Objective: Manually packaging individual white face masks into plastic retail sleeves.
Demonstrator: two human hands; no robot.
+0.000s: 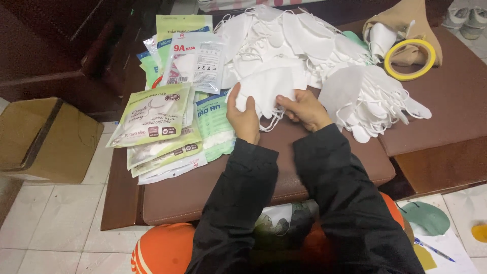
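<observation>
Left hand [243, 117], right hand [306, 109]: pinching grip, close together.

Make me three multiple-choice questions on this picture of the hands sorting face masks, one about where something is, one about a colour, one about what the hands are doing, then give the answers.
1. Where is the roll of tape?
A. far right of the brown cushion, behind the mask pile
B. on the tiled floor
C. on the cardboard box

2. What colour are the loose masks?
A. black
B. white
C. red

3. What are the hands doing?
A. resting empty
B. both hold one white mask
C. tearing a packet

Answers: 1 A, the yellow ring lies beyond the right pile. 2 B, the heaps are all white. 3 B, the left hand and right hand grip a folded mask between them.
</observation>
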